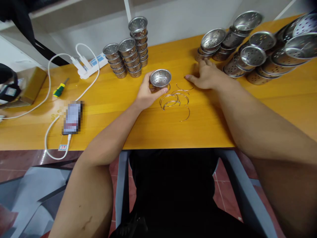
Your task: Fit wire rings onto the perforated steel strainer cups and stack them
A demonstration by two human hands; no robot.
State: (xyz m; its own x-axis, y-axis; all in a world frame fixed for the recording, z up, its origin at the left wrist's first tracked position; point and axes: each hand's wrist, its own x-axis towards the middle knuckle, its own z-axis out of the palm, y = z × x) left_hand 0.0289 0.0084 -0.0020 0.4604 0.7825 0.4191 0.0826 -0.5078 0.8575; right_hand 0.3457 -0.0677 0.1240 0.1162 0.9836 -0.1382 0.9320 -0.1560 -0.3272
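Forearms, both bare, are reaching from the near edge of the bench toward its middle. Left hand is curling around a small perforated steel cup, fingers wrapped about its wall and holding it upright at mid-bench, mouth facing up. Right hand is lying flat and spread on the wood, holding nothing, its fingertips resting just beside the loose wire rings.

Rings are lying in a small scatter between the two hands, just in front of the held cup, some overlapping.

Behind the cup, toward the far edge, short stacks of cups are standing upright. Toward the far right corner, more stacks are lying tipped over in rows.

On the left side a white power strip is sitting near the far edge, a screwdriver is lying beside its cable, and a phone is charging nearer the front edge.
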